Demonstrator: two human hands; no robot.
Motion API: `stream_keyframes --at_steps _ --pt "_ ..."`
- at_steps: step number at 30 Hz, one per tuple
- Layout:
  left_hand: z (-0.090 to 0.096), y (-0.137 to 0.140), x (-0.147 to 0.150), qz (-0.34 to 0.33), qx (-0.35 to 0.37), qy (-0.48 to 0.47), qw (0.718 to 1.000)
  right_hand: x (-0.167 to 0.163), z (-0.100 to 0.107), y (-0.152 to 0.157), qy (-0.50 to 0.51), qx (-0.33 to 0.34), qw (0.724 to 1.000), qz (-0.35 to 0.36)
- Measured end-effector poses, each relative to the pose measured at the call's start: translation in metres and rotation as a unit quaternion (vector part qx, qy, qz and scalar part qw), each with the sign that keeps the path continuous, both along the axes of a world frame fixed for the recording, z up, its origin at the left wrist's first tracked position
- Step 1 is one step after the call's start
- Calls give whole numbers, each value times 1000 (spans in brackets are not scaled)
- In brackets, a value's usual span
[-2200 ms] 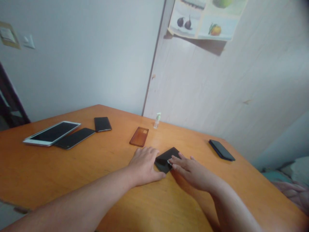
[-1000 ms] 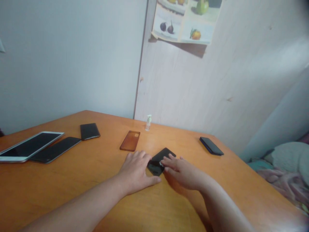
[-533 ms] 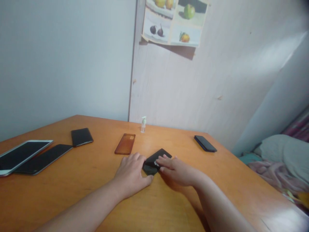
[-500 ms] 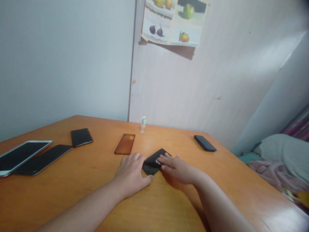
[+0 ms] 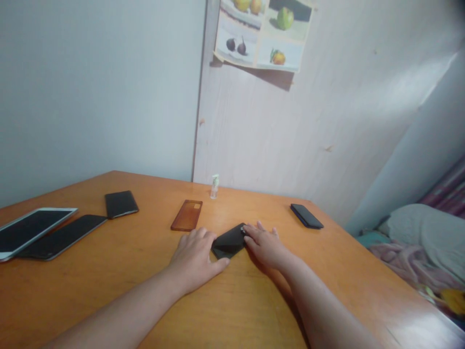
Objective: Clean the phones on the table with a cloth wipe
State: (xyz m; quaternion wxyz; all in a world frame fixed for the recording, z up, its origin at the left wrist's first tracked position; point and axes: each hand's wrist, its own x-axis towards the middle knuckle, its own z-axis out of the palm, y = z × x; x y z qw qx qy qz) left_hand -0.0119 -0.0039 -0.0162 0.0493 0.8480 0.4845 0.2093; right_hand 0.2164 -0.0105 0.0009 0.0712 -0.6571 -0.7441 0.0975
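A black smartphone [image 5: 229, 242] lies flat and slanted on the wooden table in front of me. My left hand [image 5: 196, 259] steadies its left end, fingers along the far side and thumb at the near corner. Over its far right end rests my right hand [image 5: 267, 248], fingertips pressing a small whitish thing [image 5: 243, 230] against the glass; what that is stays mostly hidden. Just beyond my left hand lies a translucent brown phone case [image 5: 186, 215]. A small clear bottle [image 5: 214, 187] with a pale top stands behind it.
On the left of the table [image 5: 145, 286] lie a white tablet [image 5: 36, 228], a long dark device [image 5: 63, 237] and a black flat device [image 5: 121, 204]. A dark phone [image 5: 306, 216] sits near the right edge. Bedding [image 5: 417, 242] is beyond that edge; a fruit poster [image 5: 263, 34] hangs on the wall.
My right hand has slid across the phone toward its far right end with the whitish thing, uncovering more of the screen. The left hand keeps its place at the phone's left end.
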Motion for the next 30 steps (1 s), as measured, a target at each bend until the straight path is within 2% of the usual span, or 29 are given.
stream_keyframes --at_steps 1,5,7,11,16,22,27,28,30 --pt "0 0 0 -1 0 -2 1000 -1 0 0 3 2 1000 6" --pt "-2 2 0 -7 2 -12 1000 -7 0 0 41 -11 994 104" --pt "-3 2 0 -10 2 -15 1000 -7 0 3 37 -14 995 87" --pt "-2 2 0 -12 -3 -17 1000 -2 -5 11 5 -4 1000 -20" --pt "1 0 0 -14 -6 -17 1000 -2 -9 12 29 7 998 59" --pt "-3 1 1 -28 -6 -25 999 -4 -6 14 -9 9 1000 -24" --pt "-9 3 2 -23 -9 -48 999 -25 0 0 21 -9 994 108" --pt "-9 3 2 -24 -12 -48 998 -25 1 0 21 -12 993 117" --pt "-9 3 2 -25 -15 -47 998 -21 0 3 2 -6 997 75"
